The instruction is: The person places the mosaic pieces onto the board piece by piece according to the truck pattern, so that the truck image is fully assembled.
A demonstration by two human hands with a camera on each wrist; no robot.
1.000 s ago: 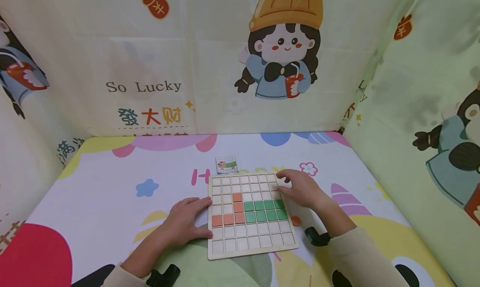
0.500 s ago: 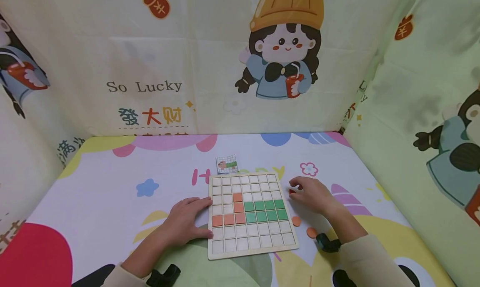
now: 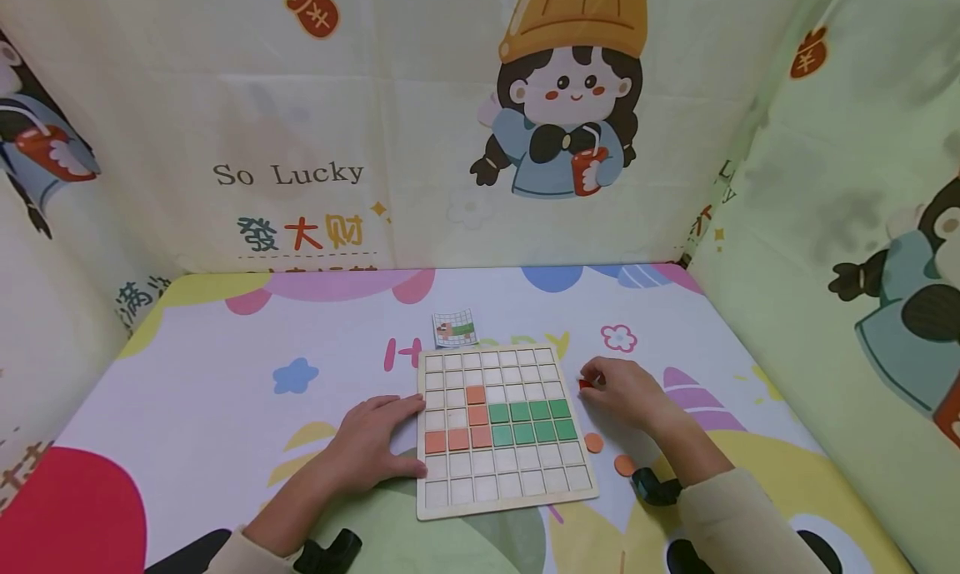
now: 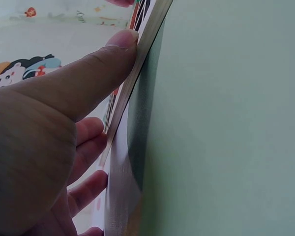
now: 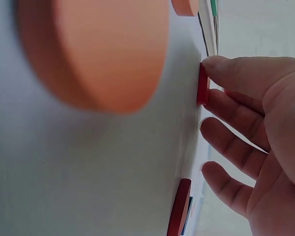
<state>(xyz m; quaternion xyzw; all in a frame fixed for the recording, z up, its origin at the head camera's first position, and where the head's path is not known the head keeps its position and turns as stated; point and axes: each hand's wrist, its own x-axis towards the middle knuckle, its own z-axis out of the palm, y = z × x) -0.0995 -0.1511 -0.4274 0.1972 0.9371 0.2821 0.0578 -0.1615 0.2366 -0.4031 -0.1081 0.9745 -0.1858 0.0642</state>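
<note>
A square wooden grid board (image 3: 459,505) lies on the table, with several orange and green square tiles filling cells in its middle rows. At its left edge rests my left hand (image 3: 372,445), thumb and fingertips touching the rim; the left wrist view shows the thumb (image 4: 88,76) along the side of the board. Just right of the board, my right hand (image 3: 626,395) pinches a small flat red piece (image 5: 203,86) between thumb and index finger, low at the table surface. Its other fingers are spread apart. Most of this piece is hidden in the head view.
Two round orange pieces, one nearer the board (image 3: 594,443) and one nearer the wrist (image 3: 624,466), lie by my right forearm. Another dark red piece (image 5: 179,209) appears in the right wrist view. Behind the board is a small pattern card (image 3: 454,328). Printed cloth walls surround the table.
My right hand has left the board's upper right edge, moved right and down to the red piece, and its fingers have closed on it. The left hand keeps its place.
</note>
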